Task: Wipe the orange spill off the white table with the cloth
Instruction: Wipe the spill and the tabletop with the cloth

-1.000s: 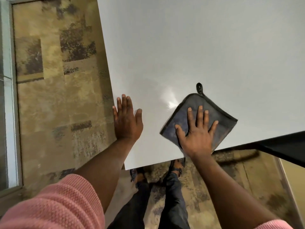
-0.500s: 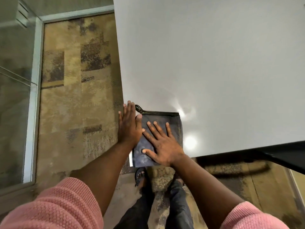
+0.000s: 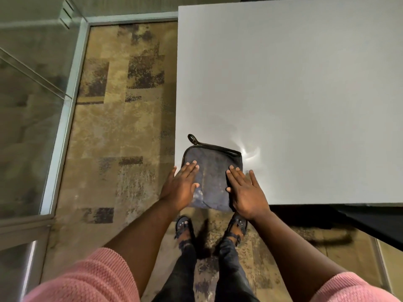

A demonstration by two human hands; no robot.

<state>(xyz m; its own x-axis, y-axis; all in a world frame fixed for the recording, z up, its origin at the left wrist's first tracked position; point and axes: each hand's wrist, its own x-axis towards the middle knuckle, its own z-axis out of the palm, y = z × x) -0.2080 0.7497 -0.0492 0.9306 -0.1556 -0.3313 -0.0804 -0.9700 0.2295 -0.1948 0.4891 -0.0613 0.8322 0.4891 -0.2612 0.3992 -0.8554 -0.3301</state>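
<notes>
Pressing flat with fingers spread, the left hand [image 3: 182, 188] lies on the left part of the one dark cloth [image 3: 212, 177], its grip released and nothing clenched. The right hand [image 3: 245, 192] lies flat in the same way, its inner fingers on the cloth's right edge and its outer fingers on the bare white bench [image 3: 294, 94]. The cloth sits at the near left corner of the bench, its near edge at or perhaps just over the bench's rim; both hands cover that part, so it is hard to tell. One small loop [image 3: 193, 138] sticks out from the cloth's far left corner. No orange mark can be made out on the bench, only a bright glare just right of the cloth. Two pink sleeves [image 3: 87, 280] are cut off by the bottom edge. Two sandalled feet [image 3: 184, 228] stand on the patterned carpet [image 3: 122, 138] below.
</notes>
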